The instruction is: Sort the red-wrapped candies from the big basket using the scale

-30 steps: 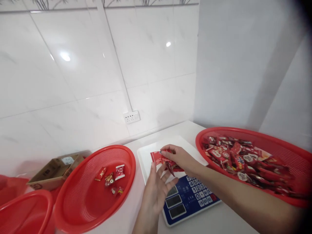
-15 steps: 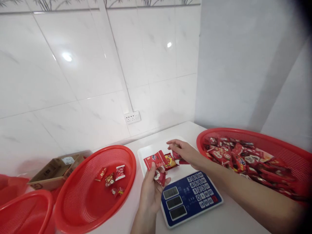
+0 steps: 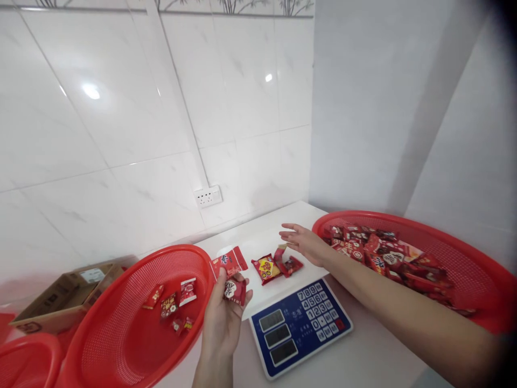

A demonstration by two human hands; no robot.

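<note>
My left hand (image 3: 224,318) holds a red packet (image 3: 229,262) and a smaller dark red packet (image 3: 235,291) between thumb and fingers, beside the left basket's rim. Nothing is in my right hand (image 3: 305,244), which hovers over the right part of the white scale pan (image 3: 258,293) with its fingers apart. On the pan lie a red and yellow packet (image 3: 266,268) and some red packets (image 3: 292,265). The scale's blue keypad panel (image 3: 301,328) faces me.
A red basket (image 3: 133,345) with several small packets stands at the left, a fuller red basket (image 3: 456,248) at the right. A cardboard box (image 3: 52,310) and another red basket (image 3: 28,355) are at far left. A socket (image 3: 208,196) is on the wall.
My left hand has moved left with its packets, off the pan towards the left basket. My right hand has lifted off the packets on the pan and opened. The view has shifted slightly.
</note>
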